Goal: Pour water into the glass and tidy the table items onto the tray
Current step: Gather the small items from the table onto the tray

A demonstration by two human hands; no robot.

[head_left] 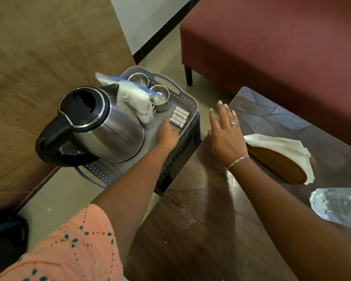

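— Where does the camera sit?
— On the person's head. It faces forward and steeply down, looking along both forearms, which enter from the bottom edge.
— How near is it?
— Close, at arm's reach. The left hand (167, 135) and right hand (225, 136) lie about mid-frame, and a sleeve (73, 250) fills the lower left corner.
— What does it take in?
— The wide lens bends the edges. The tray (187, 98) with the kettle (109, 126) is left of centre, the bench (201, 220) runs from lower centre to the right, and the sofa (272, 47) fills the upper right. It is the only view.
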